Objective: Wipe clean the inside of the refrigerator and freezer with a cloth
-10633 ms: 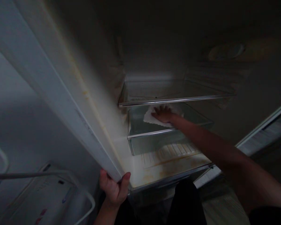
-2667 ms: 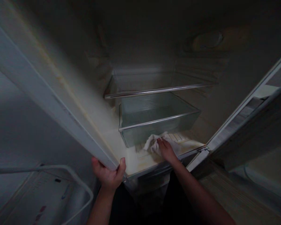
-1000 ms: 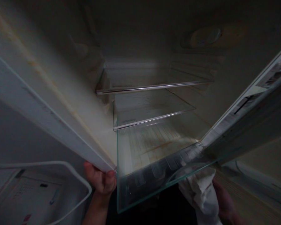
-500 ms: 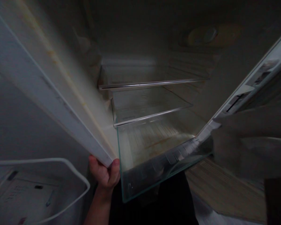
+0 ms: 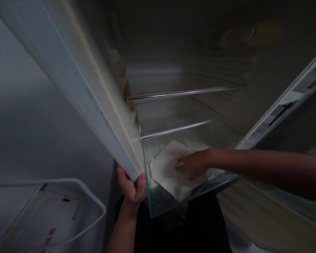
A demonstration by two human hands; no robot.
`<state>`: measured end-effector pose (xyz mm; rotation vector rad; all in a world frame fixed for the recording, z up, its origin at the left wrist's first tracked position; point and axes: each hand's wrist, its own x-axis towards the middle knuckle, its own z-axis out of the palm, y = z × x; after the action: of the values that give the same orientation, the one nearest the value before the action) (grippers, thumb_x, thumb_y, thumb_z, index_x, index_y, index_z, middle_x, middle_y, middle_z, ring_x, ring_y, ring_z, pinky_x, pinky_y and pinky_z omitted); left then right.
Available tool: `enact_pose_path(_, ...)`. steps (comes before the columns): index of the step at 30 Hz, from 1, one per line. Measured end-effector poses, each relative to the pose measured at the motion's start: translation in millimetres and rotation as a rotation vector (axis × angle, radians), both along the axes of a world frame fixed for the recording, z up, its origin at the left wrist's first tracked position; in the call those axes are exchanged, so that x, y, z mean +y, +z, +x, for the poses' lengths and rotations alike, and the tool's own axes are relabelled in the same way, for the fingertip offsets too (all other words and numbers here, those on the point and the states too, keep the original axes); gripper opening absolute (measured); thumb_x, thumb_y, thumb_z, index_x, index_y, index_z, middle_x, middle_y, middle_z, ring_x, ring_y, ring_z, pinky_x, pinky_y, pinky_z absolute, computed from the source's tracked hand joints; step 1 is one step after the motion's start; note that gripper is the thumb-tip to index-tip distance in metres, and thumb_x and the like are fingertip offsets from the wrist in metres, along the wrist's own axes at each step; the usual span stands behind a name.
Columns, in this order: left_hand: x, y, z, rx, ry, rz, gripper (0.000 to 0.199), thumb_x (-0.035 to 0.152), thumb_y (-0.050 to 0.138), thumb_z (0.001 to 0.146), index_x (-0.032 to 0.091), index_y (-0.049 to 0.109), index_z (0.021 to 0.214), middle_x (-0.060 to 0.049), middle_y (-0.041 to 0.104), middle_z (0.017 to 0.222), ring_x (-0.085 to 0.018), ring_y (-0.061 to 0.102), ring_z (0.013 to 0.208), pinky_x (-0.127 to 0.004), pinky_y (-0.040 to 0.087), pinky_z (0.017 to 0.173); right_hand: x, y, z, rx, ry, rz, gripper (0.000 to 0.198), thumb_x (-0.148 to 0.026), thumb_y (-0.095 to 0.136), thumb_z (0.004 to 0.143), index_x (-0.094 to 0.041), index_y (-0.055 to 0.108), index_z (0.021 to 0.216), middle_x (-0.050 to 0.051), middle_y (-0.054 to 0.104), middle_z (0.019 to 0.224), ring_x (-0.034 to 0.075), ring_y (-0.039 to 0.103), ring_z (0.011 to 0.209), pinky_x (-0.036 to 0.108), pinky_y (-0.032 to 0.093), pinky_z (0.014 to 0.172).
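At the front corner of the refrigerator's left side wall (image 5: 102,116), my left hand (image 5: 131,186) is closed around the edge, with the thumb on the inner side. My right hand (image 5: 196,163) reaches in from the right and presses a white cloth (image 5: 171,168) onto the lowest glass shelf (image 5: 158,203). Its fingers look bent over the cloth, though they are dim and slightly blurred. The cloth lies spread over much of the shelf's front part, with one corner pointing toward me. The shelf juts forward past the side wall.
Two more glass shelves, an upper shelf (image 5: 184,93) and a middle shelf (image 5: 181,130), sit above the cloth. A lamp cover (image 5: 238,37) is on the dark inner wall. At lower left, a white cable (image 5: 81,186) loops before a pale panel. A brown board (image 5: 268,214) lies at lower right.
My right hand has come into view from the right with the white cloth, now on the lowest shelf. My left hand keeps its hold; the whole view has shifted slightly.
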<state>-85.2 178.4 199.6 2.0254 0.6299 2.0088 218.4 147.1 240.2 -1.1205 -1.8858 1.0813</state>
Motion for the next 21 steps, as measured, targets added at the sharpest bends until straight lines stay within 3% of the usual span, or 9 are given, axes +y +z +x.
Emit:
enact_pose_path(2, -1, 3.6, 0, 0.022, -0.013, 0.029, 0.089, 0.016, 0.064, 0.088, 0.032, 0.016, 0.162, -0.004, 0.026, 0.168, -0.021, 0.037, 0.149, -0.033, 0.025, 0.125, 8, -5, 5, -0.277, 0.120, 0.146, 0.080, -0.036, 0.097, 0.037, -0.024, 0.077, 0.113, 0.007, 0.071, 0.122, 0.027, 0.070, 0.105, 0.041, 0.050, 0.107)
enact_pose_path(4, -3, 8.9, 1, 0.030, -0.028, 0.065, 0.088, 0.013, 0.061, 0.089, 0.032, 0.015, 0.162, -0.001, 0.021, 0.170, -0.018, 0.030, 0.153, -0.027, 0.022, 0.124, 25, -1, 0, -0.536, 0.224, 0.227, 0.089, -0.045, 0.094, 0.048, -0.025, 0.069, 0.131, 0.012, 0.060, 0.142, 0.036, 0.060, 0.124, 0.051, 0.044, 0.111)
enact_pose_path(7, -5, 16.4, 3, 0.053, -0.035, 0.101, 0.090, 0.011, 0.061, 0.090, 0.032, 0.012, 0.163, 0.001, 0.018, 0.171, -0.015, 0.025, 0.154, -0.022, 0.019, 0.124, 59, 6, -26, -0.728, 0.288, 0.264, 0.091, -0.060, 0.084, 0.064, -0.020, 0.060, 0.142, 0.019, 0.046, 0.152, 0.048, 0.043, 0.138, 0.067, 0.034, 0.111)
enact_pose_path(9, -8, 18.9, 4, 0.054, -0.020, 0.078, 0.089, 0.009, 0.059, 0.091, 0.034, 0.011, 0.162, 0.002, 0.021, 0.170, -0.014, 0.028, 0.153, -0.022, 0.021, 0.123, 83, 5, -47, -0.774, 0.343, 0.315, 0.093, -0.065, 0.080, 0.068, -0.015, 0.056, 0.143, 0.023, 0.039, 0.156, 0.049, 0.035, 0.143, 0.069, 0.028, 0.113)
enact_pose_path(12, -11, 16.9, 4, 0.031, 0.011, 0.001, 0.086, 0.010, 0.057, 0.094, 0.040, 0.013, 0.161, 0.004, 0.025, 0.168, -0.015, 0.035, 0.150, -0.024, 0.026, 0.124, 108, -5, -67, -0.768, 0.381, 0.378, 0.099, -0.070, 0.078, 0.067, -0.013, 0.053, 0.144, 0.024, 0.029, 0.162, 0.048, 0.023, 0.149, 0.069, 0.016, 0.119)
enact_pose_path(15, -12, 11.2, 4, 0.011, 0.010, -0.041, 0.088, 0.013, 0.060, 0.093, 0.043, 0.013, 0.160, 0.003, 0.025, 0.169, -0.017, 0.037, 0.149, -0.028, 0.028, 0.124, 116, -10, -57, -0.644, 0.363, 0.321, 0.097, -0.060, 0.084, 0.063, -0.013, 0.055, 0.144, 0.020, 0.026, 0.164, 0.044, 0.021, 0.152, 0.062, 0.013, 0.123)
enact_pose_path(18, -9, 7.5, 2, 0.008, 0.021, -0.015, 0.092, 0.013, 0.063, 0.090, 0.041, 0.013, 0.161, 0.003, 0.021, 0.170, -0.018, 0.034, 0.151, -0.030, 0.027, 0.125, 106, -3, -20, -0.457, 0.259, 0.194, 0.082, -0.042, 0.081, 0.065, -0.009, 0.060, 0.137, 0.017, 0.040, 0.158, 0.036, 0.034, 0.149, 0.054, 0.018, 0.123)
enact_pose_path(21, -7, 7.4, 1, 0.016, 0.044, 0.034, 0.091, 0.014, 0.064, 0.088, 0.039, 0.016, 0.161, 0.006, 0.015, 0.172, -0.017, 0.032, 0.152, -0.031, 0.024, 0.126, 85, 12, 36, -0.216, -0.005, -0.029, 0.052, -0.021, 0.071, 0.068, -0.004, 0.068, 0.118, 0.011, 0.060, 0.142, 0.022, 0.049, 0.140, 0.042, 0.022, 0.122)
